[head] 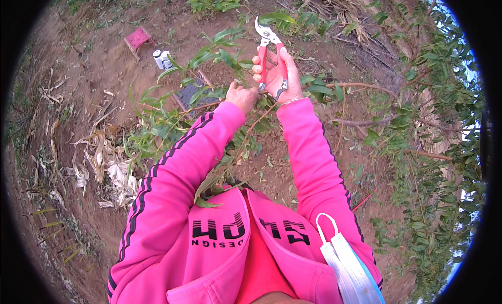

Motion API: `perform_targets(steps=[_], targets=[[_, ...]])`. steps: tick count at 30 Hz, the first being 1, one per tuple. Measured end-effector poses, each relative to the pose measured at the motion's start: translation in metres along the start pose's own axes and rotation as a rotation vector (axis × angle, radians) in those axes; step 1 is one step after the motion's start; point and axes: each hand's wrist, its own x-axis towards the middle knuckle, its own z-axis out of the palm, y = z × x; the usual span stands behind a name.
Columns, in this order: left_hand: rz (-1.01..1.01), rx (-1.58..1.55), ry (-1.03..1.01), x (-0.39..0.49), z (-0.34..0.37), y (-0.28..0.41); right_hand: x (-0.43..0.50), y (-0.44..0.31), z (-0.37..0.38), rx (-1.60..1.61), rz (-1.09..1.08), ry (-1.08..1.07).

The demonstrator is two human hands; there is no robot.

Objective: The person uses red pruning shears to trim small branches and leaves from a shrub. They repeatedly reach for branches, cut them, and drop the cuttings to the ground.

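Note:
In my right hand (288, 68) rests a pair of bypass secateurs (262, 55) with red handles and a bright metal head. Its handles are spread apart across my palm, and the blades point away from me. Close beside it, my left hand (241, 97) is curled around a thin leafy branch (213, 105), near the lower ends of the secateurs' handles. My fingers hide part of the branch. Long narrow green leaves (204, 57) hang around both hands. The secateurs' blades are near a leaf, but I cannot tell whether they touch it.
Tree branches (364, 86) and dense foliage (439, 194) fill the right side. On the bare soil stand a small stool with a red woven seat (139, 38) and white bottles (162, 59). A dark framed piece (194, 93) lies behind leaves. Dry husks (113, 166) litter the left. A face mask (351, 264) hangs at my jacket.

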Motion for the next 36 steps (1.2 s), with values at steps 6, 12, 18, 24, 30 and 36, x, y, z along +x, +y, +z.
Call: perform_targets(steps=[6, 12, 18, 24, 30, 36], targets=[[-0.015, -0.047, -0.010, -0.001, 0.001, -0.004, -0.018, -0.003, 0.008, -0.048, -0.110, 0.043], [0.027, -0.063, -0.023, 0.005, 0.007, -0.011, -0.098, -0.022, -0.001, -0.002, -0.328, 0.041], [0.012, -0.079, -0.082, 0.012, 0.006, -0.016, -0.175, -0.002, -0.014, 0.002, -0.235, 0.250], [0.044, -0.090, -0.031, 0.015, 0.006, -0.019, -0.203, 0.043, -0.026, 0.140, -0.098, 0.356], [0.034, -0.089, -0.025, 0.021, 0.003, -0.021, -0.203, 0.056, -0.032, 0.165, -0.039, 0.489], [0.022, -0.154, -0.092, 0.019, -0.004, -0.019, -0.189, 0.063, -0.043, 0.194, -0.075, 0.412]])
